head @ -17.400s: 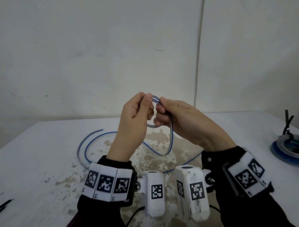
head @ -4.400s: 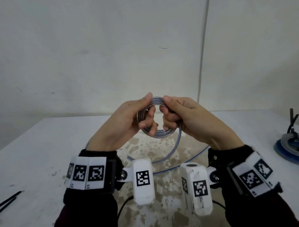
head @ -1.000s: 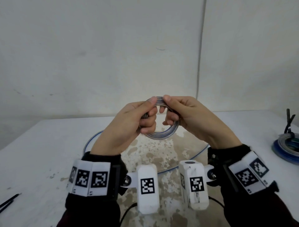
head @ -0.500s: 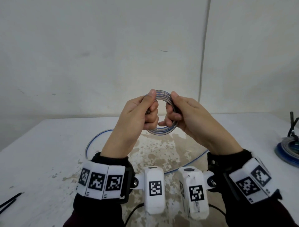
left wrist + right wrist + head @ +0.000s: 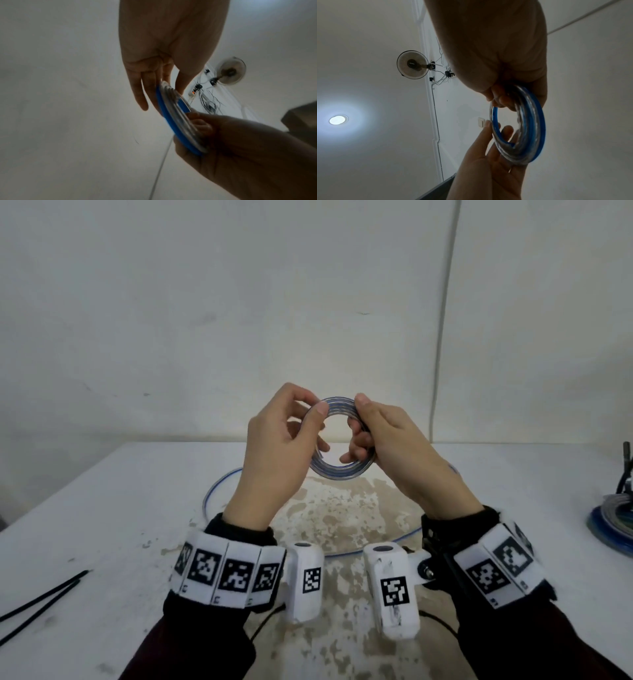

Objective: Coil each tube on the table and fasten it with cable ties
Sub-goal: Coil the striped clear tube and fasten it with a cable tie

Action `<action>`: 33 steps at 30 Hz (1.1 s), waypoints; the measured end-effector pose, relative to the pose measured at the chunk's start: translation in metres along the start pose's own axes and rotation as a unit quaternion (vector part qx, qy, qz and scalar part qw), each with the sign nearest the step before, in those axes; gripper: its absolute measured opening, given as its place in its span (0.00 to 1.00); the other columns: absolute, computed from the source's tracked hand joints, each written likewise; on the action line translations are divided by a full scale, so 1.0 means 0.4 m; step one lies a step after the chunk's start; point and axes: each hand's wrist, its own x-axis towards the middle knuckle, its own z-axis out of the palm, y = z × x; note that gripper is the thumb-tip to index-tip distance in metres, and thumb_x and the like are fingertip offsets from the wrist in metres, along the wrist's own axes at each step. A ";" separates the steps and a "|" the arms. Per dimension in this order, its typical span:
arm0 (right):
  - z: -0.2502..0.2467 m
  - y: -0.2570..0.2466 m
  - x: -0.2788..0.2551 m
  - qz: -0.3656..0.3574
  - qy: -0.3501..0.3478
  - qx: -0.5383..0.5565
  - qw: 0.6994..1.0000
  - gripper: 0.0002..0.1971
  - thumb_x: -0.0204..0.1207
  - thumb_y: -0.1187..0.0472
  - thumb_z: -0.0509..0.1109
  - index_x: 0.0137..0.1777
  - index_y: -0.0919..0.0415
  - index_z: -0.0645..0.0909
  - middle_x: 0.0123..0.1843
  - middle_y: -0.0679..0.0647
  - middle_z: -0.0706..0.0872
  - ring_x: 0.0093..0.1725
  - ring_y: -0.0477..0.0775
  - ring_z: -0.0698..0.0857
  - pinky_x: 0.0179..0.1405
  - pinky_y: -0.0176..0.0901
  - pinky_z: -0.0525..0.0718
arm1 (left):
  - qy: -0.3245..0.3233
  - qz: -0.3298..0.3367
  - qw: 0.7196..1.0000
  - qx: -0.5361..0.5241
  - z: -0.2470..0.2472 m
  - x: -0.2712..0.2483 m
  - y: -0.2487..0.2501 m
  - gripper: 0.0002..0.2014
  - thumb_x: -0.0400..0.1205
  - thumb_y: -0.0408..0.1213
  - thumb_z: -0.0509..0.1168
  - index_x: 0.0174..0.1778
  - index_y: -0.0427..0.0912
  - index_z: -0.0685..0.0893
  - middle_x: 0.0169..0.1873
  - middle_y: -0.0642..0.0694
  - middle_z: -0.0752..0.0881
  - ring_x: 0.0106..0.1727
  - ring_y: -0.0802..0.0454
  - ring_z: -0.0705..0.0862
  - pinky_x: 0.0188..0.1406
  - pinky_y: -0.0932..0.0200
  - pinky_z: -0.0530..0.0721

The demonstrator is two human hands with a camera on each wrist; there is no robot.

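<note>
Head view – both hands raised, L hand (image 5: 274, 450), R hand (image 5: 394, 446) pinching tube coil (image 5: 339, 470)

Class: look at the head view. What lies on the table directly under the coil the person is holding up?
Below the coil lies a worn, stained patch of the table, ringed by a loose loop of the uncoiled tube. The left hand and right hand cover part of that loop.

The head view is evenly and softly lit, with only faint shadows on the bench (image 5: 102, 508) below the fingers and straight lines bowing toward the frame edges. Both wrist views are dim and grainy; the hands show as dark, backlit shapes. A round ceiling lamp (image 5: 337, 119), far left of the fingers, flares into a haze.
</note>
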 end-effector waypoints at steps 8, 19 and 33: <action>0.083 0.023 -0.019 0.032 -0.117 0.086 0.989 0.19 0.87 0.53 0.52 0.36 0.61 0.71 0.21 0.45 0.61 0.22 0.47 0.68 0.32 0.42 0.85 | -0.106 0.006 0.949 0.296 -0.249 -0.078 0.001 0.25 0.85 0.57 0.49 0.42 0.41 0.82 0.31 0.52 0.84 0.34 0.49 0.86 0.42 0.44 0.83; 0.387 0.126 -0.056 0.165 -0.271 0.160 0.935 0.19 0.87 0.54 0.53 0.36 0.63 0.72 0.19 0.46 0.63 0.20 0.47 0.70 0.31 0.42 0.86 | -0.252 -0.325 0.715 0.565 -0.610 -0.179 -0.195 0.13 0.85 0.46 0.61 0.57 0.41 0.83 0.57 0.44 0.84 0.56 0.46 0.81 0.49 0.56 0.75; 0.536 0.094 -0.062 0.201 -0.319 0.201 0.904 0.19 0.87 0.53 0.54 0.36 0.62 0.72 0.20 0.47 0.63 0.22 0.49 0.70 0.34 0.44 0.84 | -0.243 -0.333 0.663 0.625 -0.602 -0.243 -0.201 0.13 0.85 0.35 0.59 0.60 0.31 0.82 0.58 0.34 0.85 0.59 0.38 0.83 0.56 0.51 0.79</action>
